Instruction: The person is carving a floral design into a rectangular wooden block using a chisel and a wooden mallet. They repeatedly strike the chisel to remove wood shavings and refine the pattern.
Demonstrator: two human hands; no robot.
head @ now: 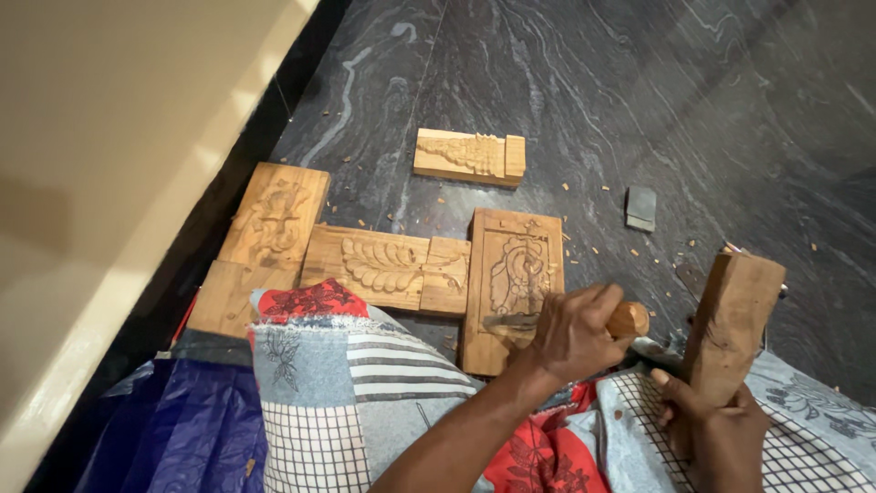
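My left hand is closed around a chisel, whose wooden handle end sticks out to the right. The chisel's dark blade rests on a carved wooden panel lying on the floor in front of me. My right hand grips the lower end of a thick wooden block held upright like a mallet, just right of the chisel handle and apart from it.
Three more carved wooden panels lie on the dark stone floor: a leaf-pattern one, one by the wall, and a far one. A small grey stone and wood chips are scattered about. A patchwork cloth covers my lap. A cream wall stands at left.
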